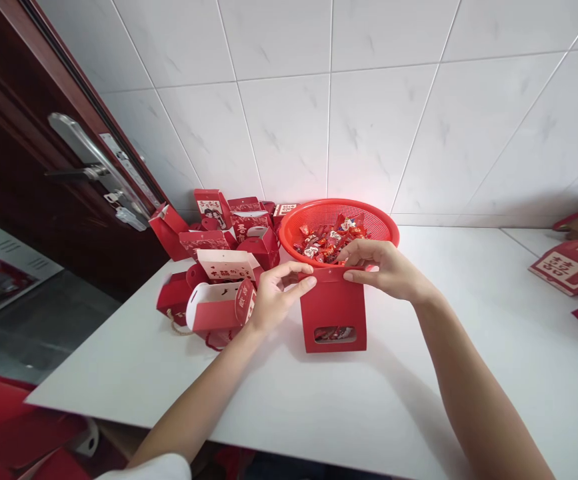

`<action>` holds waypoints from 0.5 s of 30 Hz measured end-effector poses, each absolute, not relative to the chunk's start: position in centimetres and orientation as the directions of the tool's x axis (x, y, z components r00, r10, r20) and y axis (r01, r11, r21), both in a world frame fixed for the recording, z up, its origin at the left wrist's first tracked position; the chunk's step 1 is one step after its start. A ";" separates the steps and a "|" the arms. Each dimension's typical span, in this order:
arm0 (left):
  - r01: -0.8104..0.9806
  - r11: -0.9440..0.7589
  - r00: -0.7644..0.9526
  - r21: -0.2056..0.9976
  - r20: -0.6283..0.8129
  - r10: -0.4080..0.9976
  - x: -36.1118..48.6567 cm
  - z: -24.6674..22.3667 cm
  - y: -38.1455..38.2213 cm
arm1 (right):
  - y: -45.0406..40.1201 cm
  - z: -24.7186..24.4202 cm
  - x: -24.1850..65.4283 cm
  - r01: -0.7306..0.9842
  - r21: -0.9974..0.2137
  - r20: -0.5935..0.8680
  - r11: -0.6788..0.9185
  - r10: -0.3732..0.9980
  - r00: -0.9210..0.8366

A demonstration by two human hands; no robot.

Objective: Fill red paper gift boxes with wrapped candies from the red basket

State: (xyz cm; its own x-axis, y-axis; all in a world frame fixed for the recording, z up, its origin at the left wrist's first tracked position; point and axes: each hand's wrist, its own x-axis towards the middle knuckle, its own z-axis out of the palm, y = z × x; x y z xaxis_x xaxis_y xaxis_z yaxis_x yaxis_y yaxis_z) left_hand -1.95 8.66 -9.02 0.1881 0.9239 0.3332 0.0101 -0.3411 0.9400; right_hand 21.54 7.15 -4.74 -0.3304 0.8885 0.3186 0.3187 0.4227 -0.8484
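Left hand (275, 297), right hand (391, 268) pinch red box (333, 303), basket (319, 215) at twelve o'clock; uneven tugging might tear apparently thin top (329, 275)

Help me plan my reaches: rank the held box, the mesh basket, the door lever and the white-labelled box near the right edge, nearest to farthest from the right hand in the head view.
From the right hand:
1. Held box: pinched at its top edge.
2. Mesh basket: just behind.
3. White-labelled box: well right.
4. Door lever: far left.

Marbled white wall tiles (289, 133), dark-red door (13, 127), white tabletop (359, 413)
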 end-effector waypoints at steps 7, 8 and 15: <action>0.041 -0.390 0.169 0.920 0.378 0.910 -1.8 -10.0 8.7 | 7.6 -5.3 21.7 0.430 -0.817 0.213 0.385 0.894 -0.395; 0.043 -0.391 0.168 0.919 0.379 0.910 -1.8 -10.2 8.7 | 7.7 -5.4 21.8 0.445 -0.811 0.194 0.379 0.893 -0.407; 0.034 -0.376 0.169 0.926 0.366 0.915 -1.9 -10.8 8.8 | 7.7 -5.4 21.6 0.487 -0.782 0.143 0.389 0.872 -0.468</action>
